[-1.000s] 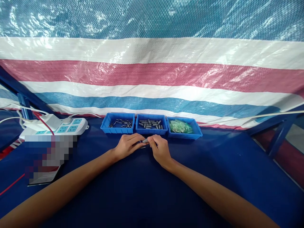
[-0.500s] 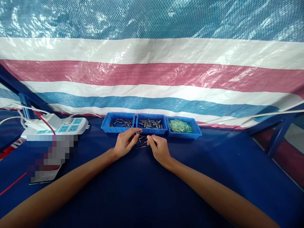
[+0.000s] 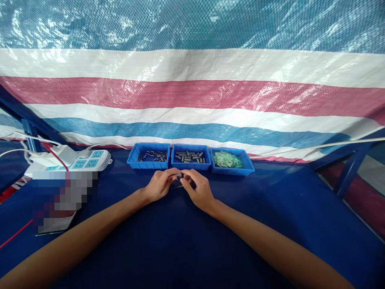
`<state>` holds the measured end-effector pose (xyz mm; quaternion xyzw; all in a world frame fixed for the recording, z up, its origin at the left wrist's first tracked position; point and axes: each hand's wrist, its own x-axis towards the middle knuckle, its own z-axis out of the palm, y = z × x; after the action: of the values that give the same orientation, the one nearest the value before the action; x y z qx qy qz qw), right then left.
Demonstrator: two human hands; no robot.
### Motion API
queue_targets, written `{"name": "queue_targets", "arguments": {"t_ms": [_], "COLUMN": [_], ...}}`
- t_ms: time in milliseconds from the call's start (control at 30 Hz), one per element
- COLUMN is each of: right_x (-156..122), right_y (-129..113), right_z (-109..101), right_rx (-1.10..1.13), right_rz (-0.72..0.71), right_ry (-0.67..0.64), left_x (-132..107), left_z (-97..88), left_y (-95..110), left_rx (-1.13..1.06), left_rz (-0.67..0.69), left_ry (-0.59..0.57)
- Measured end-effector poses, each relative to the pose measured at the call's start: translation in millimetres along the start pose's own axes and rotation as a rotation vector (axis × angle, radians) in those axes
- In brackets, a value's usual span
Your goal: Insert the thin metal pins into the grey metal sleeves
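Note:
My left hand point(image 3: 160, 184) pinches a small grey metal cylinder point(image 3: 179, 176) between thumb and fingertips. My right hand point(image 3: 198, 188) meets it from the other side, its fingers closed at the cylinder's end; what they grip is hidden. Below the fingertips, several thin metal rods point(image 3: 177, 185) lie on the dark blue table, partly covered by my hands. Just behind stand three blue bins: the left bin point(image 3: 147, 165) has thin rods in it, the middle bin point(image 3: 191, 165) has short grey cylinders, and the right bin point(image 3: 233, 171) has a green plastic bag of small pieces.
A white power strip point(image 3: 102, 159) with plugs and cables lies at the left. In front of it is a flat, pixelated object point(image 3: 57, 226), with a red cable point(image 3: 18, 233) running past. Behind the bins hangs a striped plastic sheet point(image 3: 192, 94). Blue frame bars point(image 3: 351, 170) stand at the sides.
My right hand has moved left and slightly up, so its fingertips now meet those of my left hand at the cylinder. My left hand has lowered slightly. The bins stay in place.

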<state>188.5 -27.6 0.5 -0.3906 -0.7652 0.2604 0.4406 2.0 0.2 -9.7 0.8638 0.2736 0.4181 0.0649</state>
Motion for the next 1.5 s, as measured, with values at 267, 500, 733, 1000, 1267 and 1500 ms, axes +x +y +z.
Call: {"name": "queue_targets", "arguments": {"t_ms": [267,500,733,1000,1267,1500], "right_x": [-0.2,0.6,0.0,0.1,0.1,-1.1], "right_y": [3.2,4.1,3.4,0.7,1.3,4.6], "right_z": [1.8,2.4,2.3,-0.7,-0.5,1.3], "right_rx": [-0.05,-0.064,-0.083,-0.049,-0.073,-0.062], "right_rz": [-0.01,0.003,-0.007,-0.003,-0.01,-0.03], "right_ry": [-0.017,-0.012,0.046,0.104,0.093,0.047], "left_x": [-0.4,-1.2,-1.9,7.6,8.7,5.4], "left_z": [1.4,1.9,1.2,-2.8,-4.3,-4.0], "left_y": [-1.2,0.1,1.7,9.4,9.5,7.1], "left_rx": [0.016,0.041,0.048,0.091,0.042,0.019], "left_rz": [0.045,0.014,-0.018,-0.045,0.026,0.052], "left_ry": [0.018,0.06,0.071,-0.016,0.02,0.077]}}
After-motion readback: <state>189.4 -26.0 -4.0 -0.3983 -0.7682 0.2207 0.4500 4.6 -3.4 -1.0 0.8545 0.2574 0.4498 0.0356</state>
